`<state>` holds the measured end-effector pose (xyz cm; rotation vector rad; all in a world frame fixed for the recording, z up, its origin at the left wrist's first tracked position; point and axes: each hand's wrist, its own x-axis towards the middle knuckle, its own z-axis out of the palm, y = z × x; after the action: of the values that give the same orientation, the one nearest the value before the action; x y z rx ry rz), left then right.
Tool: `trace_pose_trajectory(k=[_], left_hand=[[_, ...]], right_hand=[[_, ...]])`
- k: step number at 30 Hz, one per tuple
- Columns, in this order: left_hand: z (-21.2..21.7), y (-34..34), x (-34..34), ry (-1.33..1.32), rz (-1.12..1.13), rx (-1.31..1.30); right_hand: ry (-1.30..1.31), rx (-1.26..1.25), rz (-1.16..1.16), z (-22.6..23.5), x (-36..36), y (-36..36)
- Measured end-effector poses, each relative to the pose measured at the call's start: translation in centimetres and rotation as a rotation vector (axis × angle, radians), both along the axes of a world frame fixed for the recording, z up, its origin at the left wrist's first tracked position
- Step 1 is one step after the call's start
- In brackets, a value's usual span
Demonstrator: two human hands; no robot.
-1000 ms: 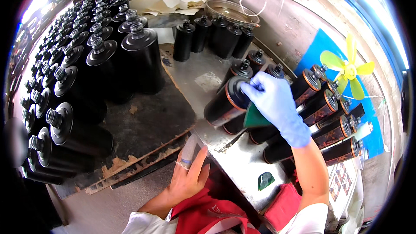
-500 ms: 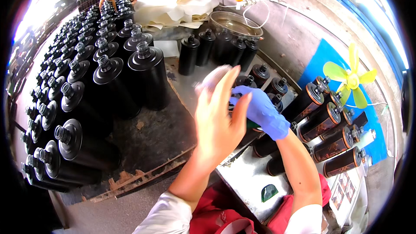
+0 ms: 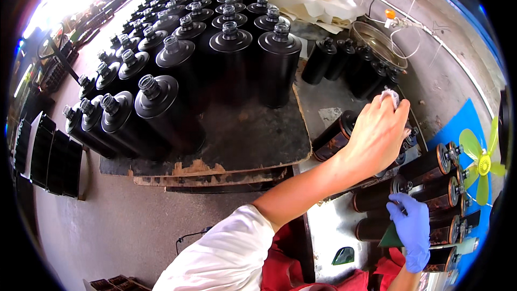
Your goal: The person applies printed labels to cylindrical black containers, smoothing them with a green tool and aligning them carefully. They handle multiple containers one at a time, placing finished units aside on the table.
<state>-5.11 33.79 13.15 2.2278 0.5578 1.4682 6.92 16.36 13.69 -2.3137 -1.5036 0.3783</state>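
My left hand (image 3: 377, 134), bare, reaches over the bottles on the right with its fingers bent around a crumpled white cloth (image 3: 391, 97). A black bottle with a copper-toned printed label (image 3: 333, 139) stands just left of it. Nearer to me, my right hand (image 3: 412, 223) wears a blue glove. Its thumb and forefinger are curled close to the neck of a black bottle (image 3: 377, 194); I cannot tell whether they touch it. A flat green piece (image 3: 391, 237) sticks out from under the glove's palm. More labelled black bottles (image 3: 439, 194) stand beside this hand.
Rows of matte black bottles (image 3: 229, 48) fill a worn board (image 3: 242, 145) to the left. Several plain black bottles (image 3: 320, 59) stand by a round basin (image 3: 371, 35). A yellow-green fan (image 3: 483, 164) is at far right. A dark green piece (image 3: 343, 256) lies on the metal table.
The view has swung left. My hands, close together before, are apart: the left lies farther off with the cloth, the right nearer to me. A labelled bottle now shows beside the left hand.
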Motion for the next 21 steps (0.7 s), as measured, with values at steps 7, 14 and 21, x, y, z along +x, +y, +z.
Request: trace_pose_trajectory(k=[7, 14, 21], left_hand=[[0.6, 3.0, 6.8, 0.241, 0.039, 0.135], [-2.6, 19.6, 10.2, 0.445, 0.515, -0.070], [-8.1, 29.2, 7.5, 0.649, 0.805, -0.083]], right_hand=[[0.131, -0.036, -0.120, 1.3, -0.6, -7.2], [0.246, -0.200, -0.486, 3.2, -0.6, -18.1], [0.510, -0.056, -0.879, -1.6, -0.6, -26.3]])
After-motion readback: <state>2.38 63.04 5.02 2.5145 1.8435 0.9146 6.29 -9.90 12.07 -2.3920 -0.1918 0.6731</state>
